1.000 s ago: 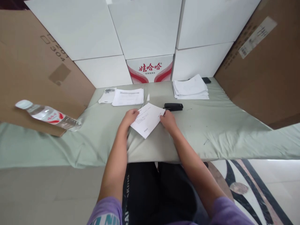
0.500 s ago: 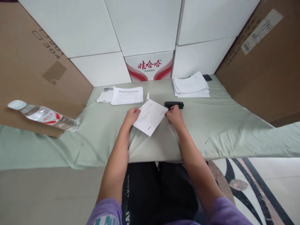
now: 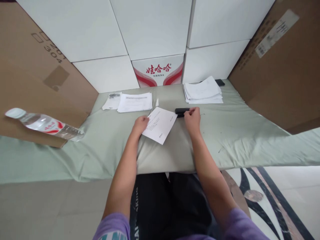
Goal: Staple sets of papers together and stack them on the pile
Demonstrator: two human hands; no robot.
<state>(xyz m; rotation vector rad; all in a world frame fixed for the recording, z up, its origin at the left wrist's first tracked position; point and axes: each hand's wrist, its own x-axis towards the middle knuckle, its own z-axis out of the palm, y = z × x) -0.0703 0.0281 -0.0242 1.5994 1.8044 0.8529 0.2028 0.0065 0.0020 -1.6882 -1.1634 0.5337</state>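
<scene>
My left hand is closed on the left edge of a white printed sheet of paper, thumb on top. The sheet lies at a slant in front of me, and whether it is one sheet or several I cannot tell. My right hand is closed around the right end of a black stapler, which rests on the cloth. The sheet's right corner reaches the stapler's left end. A small white scrap sits just beyond the sheet.
Printed papers lie at the back left, a thicker paper stack at the back right beside a black phone. A water bottle is on the left. Cardboard boxes flank both sides; white boxes form the back.
My right hand has let go of the sheet's right corner and moved right onto the stapler. The sheet has turned slightly in my left hand.
</scene>
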